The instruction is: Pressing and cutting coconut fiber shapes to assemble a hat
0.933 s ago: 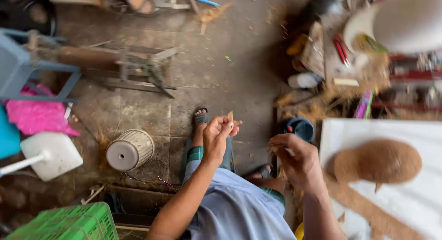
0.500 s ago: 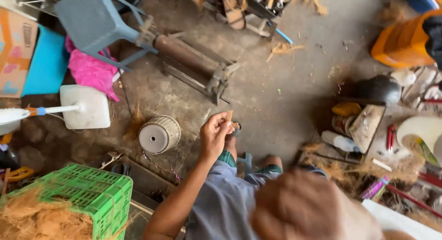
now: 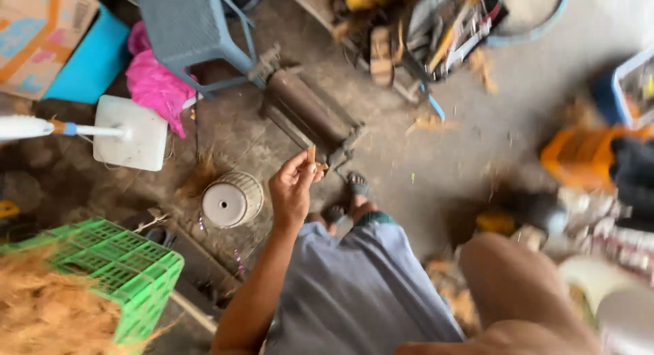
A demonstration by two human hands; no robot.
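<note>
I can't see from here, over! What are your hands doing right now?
Left hand raised, pinching a small tan strip. Right hand out of view; only a blurred arm shows. White pot on floor beside left hand.

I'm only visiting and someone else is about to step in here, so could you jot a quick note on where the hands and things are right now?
Left hand: raised over the lap, fingertips pinching a small tan sliver.
Right hand: not clearly in view; only a blurred forearm shows at lower right.
Nearby: an overturned pale woven basket on the floor left of the hand, a green crate with brown fibre at lower left, a metal roller tool ahead.
Done or left: the sliver is in hand; more cannot be told.
</note>
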